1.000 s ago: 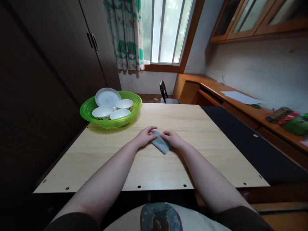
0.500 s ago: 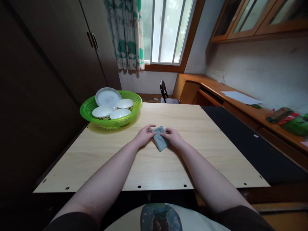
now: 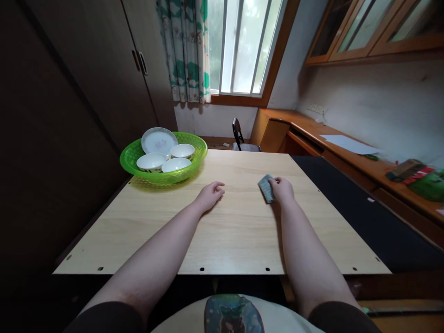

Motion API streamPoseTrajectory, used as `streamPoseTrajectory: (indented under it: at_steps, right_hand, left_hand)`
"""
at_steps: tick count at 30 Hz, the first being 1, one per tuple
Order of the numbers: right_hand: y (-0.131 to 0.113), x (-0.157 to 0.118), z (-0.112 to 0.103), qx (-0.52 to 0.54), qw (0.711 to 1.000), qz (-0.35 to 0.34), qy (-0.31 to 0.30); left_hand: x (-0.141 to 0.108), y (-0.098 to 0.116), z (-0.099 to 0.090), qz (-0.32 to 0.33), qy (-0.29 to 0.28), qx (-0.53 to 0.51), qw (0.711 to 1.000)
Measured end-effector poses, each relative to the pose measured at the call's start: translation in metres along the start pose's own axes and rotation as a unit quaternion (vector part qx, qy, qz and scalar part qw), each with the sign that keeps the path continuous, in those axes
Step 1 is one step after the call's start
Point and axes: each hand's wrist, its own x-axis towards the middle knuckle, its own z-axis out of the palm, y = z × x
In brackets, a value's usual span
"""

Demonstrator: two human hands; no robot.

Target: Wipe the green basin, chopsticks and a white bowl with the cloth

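Observation:
A folded grey-blue cloth (image 3: 266, 188) is pinched in my right hand (image 3: 282, 189), right of the middle of the pale wooden table (image 3: 236, 231). My left hand (image 3: 209, 196) rests near the middle of the table, fingers apart and slightly curled, with nothing in it. Beyond it to the left, a green plastic basket (image 3: 130, 159) holds a white plate (image 3: 159, 140) leaning at the back and three white bowls, one at the left (image 3: 151, 162), one at the right (image 3: 182, 151) and one in front (image 3: 176, 164).
A dark surface (image 3: 360, 208) borders the table's right side. Behind it runs a wooden desk (image 3: 308, 125) with white paper (image 3: 350, 144) and a green bag (image 3: 428, 185). A folding chair (image 3: 239, 136) stands past the far edge.
My right hand has moved right with the cloth, away from my left hand. My left hand no longer touches the cloth and has stayed at about the same place.

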Motion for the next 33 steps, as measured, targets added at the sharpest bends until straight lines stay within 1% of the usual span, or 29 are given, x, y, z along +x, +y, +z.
streamPoseTrajectory:
  at_steps: [1,4,5,7,8,9,10,12,13,14,16,19,20,22,24,26,28,30,33]
  right_hand:
    - [0.005,0.005,-0.002,-0.029,0.999,0.026,-0.004]
    - [0.016,0.011,-0.004,-0.077,0.995,0.068,-0.013]
    - [0.018,0.011,-0.005,-0.084,0.994,0.075,-0.002]
    - [0.017,0.008,-0.004,-0.094,0.992,0.074,0.049]
    - [0.015,0.006,-0.003,-0.097,0.991,0.056,0.079]
    - [0.012,0.003,-0.001,-0.097,0.989,0.025,0.104]
    - [0.009,0.001,0.003,-0.095,0.988,-0.021,0.12]
    - [0.003,-0.004,0.013,-0.077,0.982,-0.13,0.116]
    - [0.0,-0.006,0.018,-0.063,0.975,-0.182,0.109]
    - [-0.002,-0.007,0.023,-0.045,0.969,-0.218,0.11]
    - [-0.005,-0.01,0.031,-0.009,0.962,-0.254,0.099]
    - [-0.006,-0.014,0.036,0.045,0.96,-0.267,0.072]
    - [-0.006,-0.015,0.037,0.058,0.958,-0.273,0.068]
    - [-0.006,-0.018,0.038,0.073,0.952,-0.291,0.069]
    - [-0.006,-0.02,0.038,0.077,0.945,-0.309,0.072]
    - [-0.006,-0.02,0.039,0.078,0.942,-0.318,0.076]
    - [-0.006,-0.02,0.038,0.083,0.942,-0.313,0.086]
    - [-0.006,-0.019,0.037,0.091,0.944,-0.304,0.096]
    - [-0.007,-0.02,0.034,0.103,0.942,-0.3,0.106]
  left_hand:
    - [0.0,0.0,-0.001,-0.003,0.012,-0.002,1.0]
    - [0.003,-0.003,-0.002,-0.017,0.045,-0.022,0.999]
    - [0.004,-0.003,-0.003,-0.024,0.054,-0.037,0.998]
    - [0.008,-0.004,-0.006,-0.044,0.084,-0.087,0.992]
    - [0.009,-0.004,-0.008,-0.057,0.107,-0.117,0.986]
    - [0.011,-0.004,-0.011,-0.068,0.136,-0.148,0.977]
    - [0.013,-0.004,-0.015,-0.078,0.166,-0.178,0.967]
    - [0.016,-0.003,-0.025,-0.083,0.223,-0.231,0.944]
    - [0.018,-0.003,-0.03,-0.074,0.246,-0.253,0.933]
    - [0.019,-0.002,-0.035,-0.058,0.271,-0.271,0.922]
    - [0.021,-0.002,-0.044,-0.011,0.331,-0.285,0.9]
    - [0.023,-0.002,-0.049,0.054,0.416,-0.266,0.868]
    - [0.024,-0.001,-0.05,0.063,0.437,-0.257,0.86]
    - [0.024,0.001,-0.05,0.06,0.469,-0.24,0.848]
    - [0.022,0.006,-0.049,0.036,0.494,-0.221,0.84]
    - [0.018,0.011,-0.047,0.01,0.502,-0.201,0.841]
    - [0.011,0.016,-0.042,-0.005,0.496,-0.195,0.846]
    - [0.0,0.02,-0.035,-0.009,0.486,-0.21,0.848]
    - [-0.023,0.021,-0.022,-0.022,0.467,-0.227,0.854]
